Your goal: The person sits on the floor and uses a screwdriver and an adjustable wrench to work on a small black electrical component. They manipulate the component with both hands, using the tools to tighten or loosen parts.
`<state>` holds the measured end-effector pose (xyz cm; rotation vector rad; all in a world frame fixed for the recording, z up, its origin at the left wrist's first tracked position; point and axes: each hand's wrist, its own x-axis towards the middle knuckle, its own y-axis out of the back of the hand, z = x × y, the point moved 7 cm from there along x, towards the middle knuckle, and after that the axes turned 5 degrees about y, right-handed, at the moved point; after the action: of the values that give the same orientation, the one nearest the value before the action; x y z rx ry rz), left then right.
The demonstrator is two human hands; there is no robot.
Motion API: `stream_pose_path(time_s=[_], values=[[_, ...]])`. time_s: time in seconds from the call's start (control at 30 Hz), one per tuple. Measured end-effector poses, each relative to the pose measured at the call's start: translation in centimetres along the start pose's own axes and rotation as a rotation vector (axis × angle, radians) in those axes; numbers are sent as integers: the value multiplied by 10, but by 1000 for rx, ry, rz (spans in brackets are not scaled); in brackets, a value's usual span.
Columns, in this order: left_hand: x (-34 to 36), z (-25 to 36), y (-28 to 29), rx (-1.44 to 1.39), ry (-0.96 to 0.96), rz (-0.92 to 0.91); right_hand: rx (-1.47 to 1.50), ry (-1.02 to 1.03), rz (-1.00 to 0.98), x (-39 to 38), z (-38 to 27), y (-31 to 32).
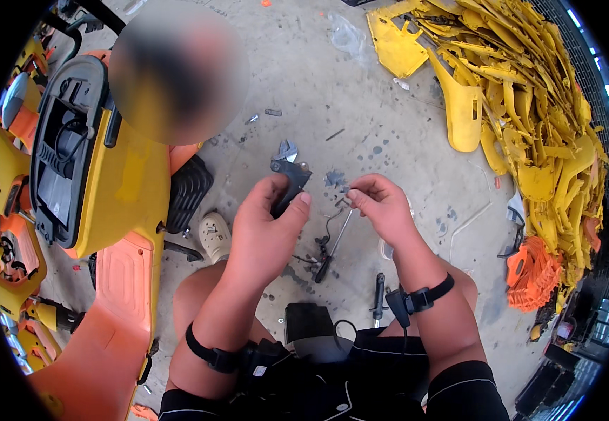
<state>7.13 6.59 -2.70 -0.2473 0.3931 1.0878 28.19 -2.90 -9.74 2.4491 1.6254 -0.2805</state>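
My left hand [271, 221] is closed around a dark, angular black part [295, 177], whose exact kind I cannot make out. Just beyond that part shows a silver wrench head [287, 150]; whether it lies on the floor or is held too is unclear. To the right, my right hand [383, 205] pinches thumb and fingertips together on a small thin piece [347, 196], too small to name. Below and between the hands, a screwdriver [324, 268] with a black handle rests on the concrete, beside a thin black cable [327, 235].
At my left stands a yellow and orange scooter body [125, 189]. Yellow plastic panels [529, 105] are heaped at the right, with stacked orange pieces [533, 274] below. A black-and-silver tool [379, 295] lies near my right knee. Small metal bits [252, 118] dot the floor ahead.
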Motion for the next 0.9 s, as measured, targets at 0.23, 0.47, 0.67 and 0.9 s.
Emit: stream_pose_path(time_s=[0.23, 0.47, 0.67, 0.9], values=[[9, 30, 29, -117, -3, 24, -86, -420, 289, -11, 197, 65], [-2, 19, 44, -139, 203, 29, -70, -488, 359, -1, 320, 43], [9, 13, 47, 21, 274, 99, -137, -449, 458, 39, 383, 48], [26, 9, 35, 244, 243, 49, -697, -466, 419, 76, 394, 38]])
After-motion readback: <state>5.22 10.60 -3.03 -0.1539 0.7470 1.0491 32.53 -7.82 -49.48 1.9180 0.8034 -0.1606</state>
